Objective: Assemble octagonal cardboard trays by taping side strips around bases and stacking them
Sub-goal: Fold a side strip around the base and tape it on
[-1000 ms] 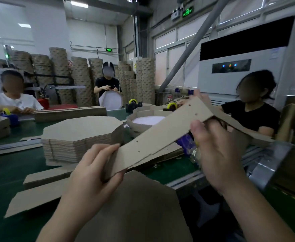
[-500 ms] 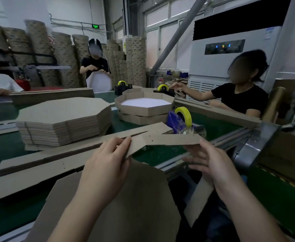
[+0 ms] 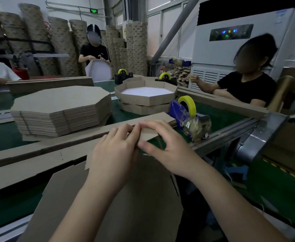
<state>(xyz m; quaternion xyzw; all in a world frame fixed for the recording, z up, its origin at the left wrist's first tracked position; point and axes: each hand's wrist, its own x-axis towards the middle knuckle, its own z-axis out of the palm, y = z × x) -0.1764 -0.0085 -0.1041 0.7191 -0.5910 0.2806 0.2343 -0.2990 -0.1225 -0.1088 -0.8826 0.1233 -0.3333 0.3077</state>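
- Left hand [image 3: 114, 152]: back of the hand faces the camera, forearm rising from the bottom edge, fingers curled forward. Its grip is clamped on the side strip [image 3: 149, 135], fingertips at the strip's top edge.
- Right hand [image 3: 169, 147]: index finger arched over the strip's top, thumb stretched out beneath it, so the grip pinches the same strip. Its fingertips touch the left hand's.
- The side strip is held between both hands, just above the near edge of the tabletop [image 3: 2, 140].
- Octagonal base [image 3: 143, 189]: lies flat under both forearms, overhanging the tabletop edge.
- Spare strips [image 3: 38, 159]: lie flat on the tabletop, left of the hands.
- Stack of bases [image 3: 61, 110]: far left.
- Finished trays [image 3: 145, 96]: stacked behind.
- Tape dispenser [image 3: 186, 110]: just right of the hands.
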